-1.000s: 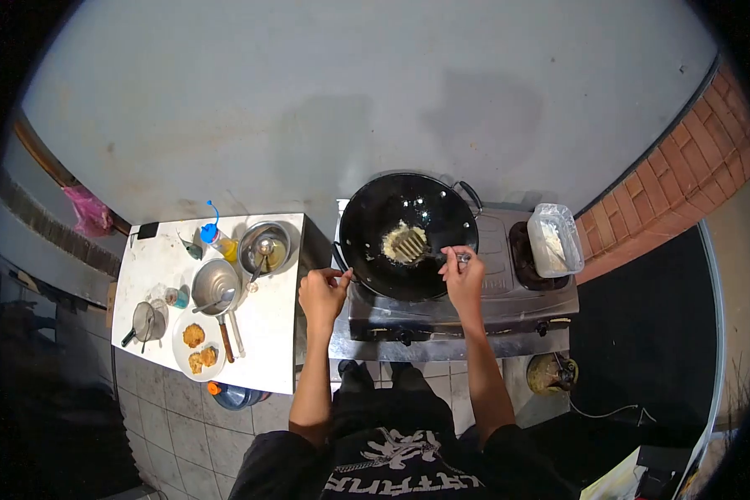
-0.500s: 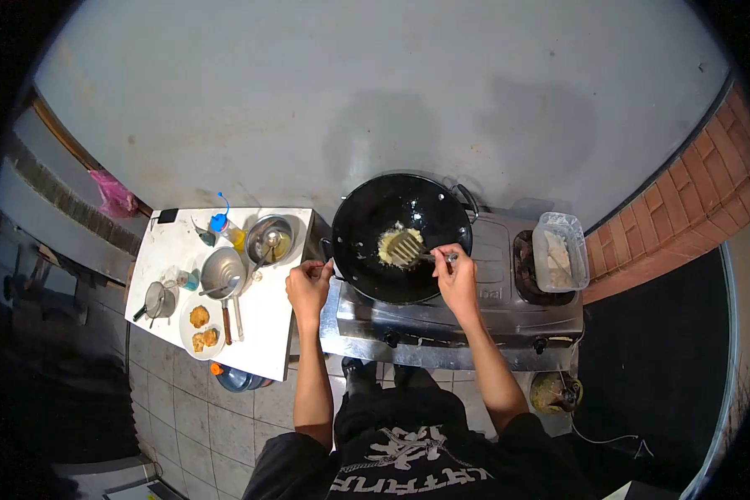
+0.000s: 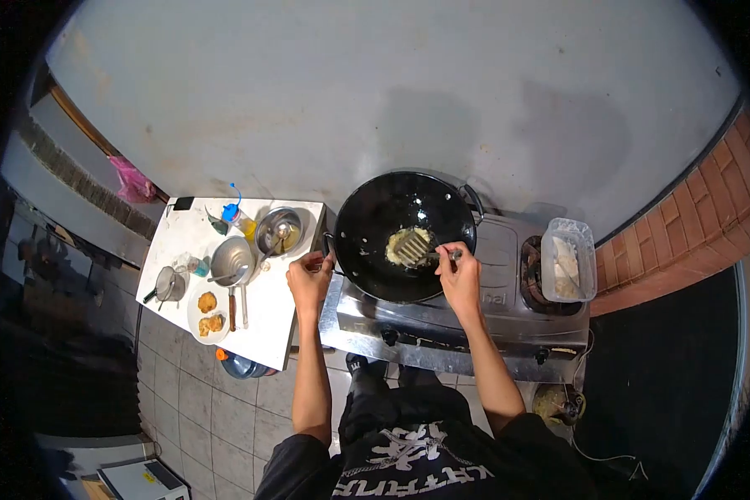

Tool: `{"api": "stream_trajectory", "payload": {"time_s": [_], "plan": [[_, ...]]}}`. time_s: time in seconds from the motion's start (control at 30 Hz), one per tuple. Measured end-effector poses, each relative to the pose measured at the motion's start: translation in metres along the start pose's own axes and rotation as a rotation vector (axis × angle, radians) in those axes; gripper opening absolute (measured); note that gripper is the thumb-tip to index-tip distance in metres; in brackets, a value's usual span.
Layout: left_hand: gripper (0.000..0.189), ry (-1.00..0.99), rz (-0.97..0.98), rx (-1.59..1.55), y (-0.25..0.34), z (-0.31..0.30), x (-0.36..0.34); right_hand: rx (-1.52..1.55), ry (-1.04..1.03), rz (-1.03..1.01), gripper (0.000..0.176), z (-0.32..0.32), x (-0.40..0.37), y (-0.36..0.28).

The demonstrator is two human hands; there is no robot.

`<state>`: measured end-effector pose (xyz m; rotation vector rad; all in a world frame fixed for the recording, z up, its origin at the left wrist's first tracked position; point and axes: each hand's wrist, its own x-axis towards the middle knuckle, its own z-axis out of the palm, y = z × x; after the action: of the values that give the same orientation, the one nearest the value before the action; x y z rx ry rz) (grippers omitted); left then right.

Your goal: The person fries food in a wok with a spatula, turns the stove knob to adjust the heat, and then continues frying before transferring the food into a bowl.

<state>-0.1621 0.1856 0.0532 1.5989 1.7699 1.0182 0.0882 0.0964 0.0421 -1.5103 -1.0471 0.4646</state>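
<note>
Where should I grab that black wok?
Probably the handle on the left rim of the wok, reached from the left, where the left hand grips. The right hand presses a spatula on frying food inside, so the round walls are likely hot.

A plain home cooking corner: a wok [image 3: 404, 233] on a gas stove [image 3: 475, 308] against a bare wall, bowls [image 3: 279, 231] on a white bench [image 3: 267, 321], tiled floor [image 3: 217, 408].

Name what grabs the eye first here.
The black wok on the steel stove, centre frame, with a yellow patty under a slotted spatula held by the right hand; the left hand grips the wok's handle. Left of it, a white table carries a plate of fried patties.
</note>
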Motion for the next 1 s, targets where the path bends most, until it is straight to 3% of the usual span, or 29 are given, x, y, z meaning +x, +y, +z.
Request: {"api": "stream_trajectory", "payload": {"time_s": [0.2,0.33,1.0], "plan": [[0.029,0.017,0.078,-0.002,-0.013,0.004,0.003,0.063,-0.07,-0.072,0.011,0.005,-0.004,0.001],[0.026,0.015,0.122,0.038,-0.009,0.002,0.002,0.006,-0.084,0.029,0.011,-0.009,-0.001,-0.001],[0.025,0.014,0.098,0.028,0.0,-0.001,-0.002,0.113,-0.073,-0.018,0.008,0.012,0.0,0.014]]}}
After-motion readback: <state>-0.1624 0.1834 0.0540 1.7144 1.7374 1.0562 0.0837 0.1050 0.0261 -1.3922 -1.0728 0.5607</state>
